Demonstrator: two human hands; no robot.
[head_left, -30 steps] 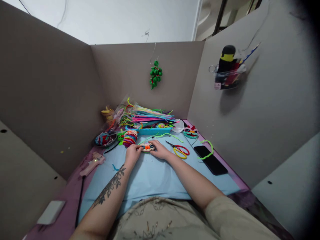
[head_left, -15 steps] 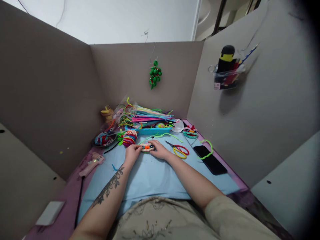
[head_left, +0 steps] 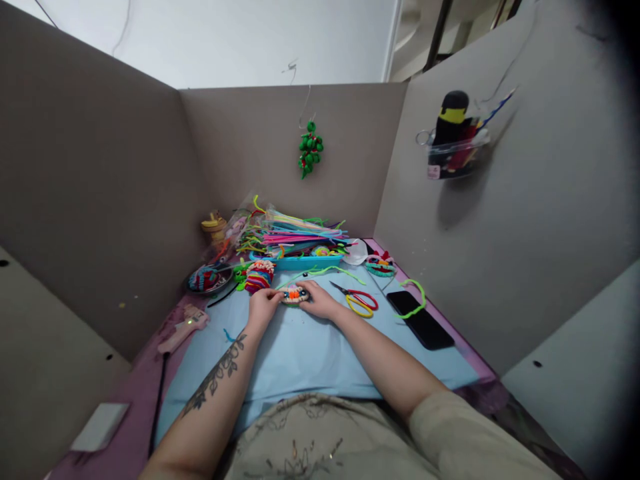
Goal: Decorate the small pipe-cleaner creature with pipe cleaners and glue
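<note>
A small pipe-cleaner craft piece [head_left: 294, 294] with an orange middle lies on the light blue mat [head_left: 300, 353]. My left hand [head_left: 263, 306] pinches its left side, fingers closed on it. My right hand [head_left: 320, 300] holds its right side, fingers curled over it. A loose green pipe cleaner [head_left: 320, 271] lies just beyond the hands. Red and yellow scissors [head_left: 359, 299] rest on the mat right of my right hand.
A blue tray [head_left: 300, 260] holds a heap of coloured pipe cleaners [head_left: 295, 235]. Finished coiled pieces [head_left: 260, 275] and a bowl [head_left: 205, 279] sit at the left, a glue gun [head_left: 183, 327] nearer. A black phone [head_left: 421, 320] lies right. Grey partition walls enclose the desk.
</note>
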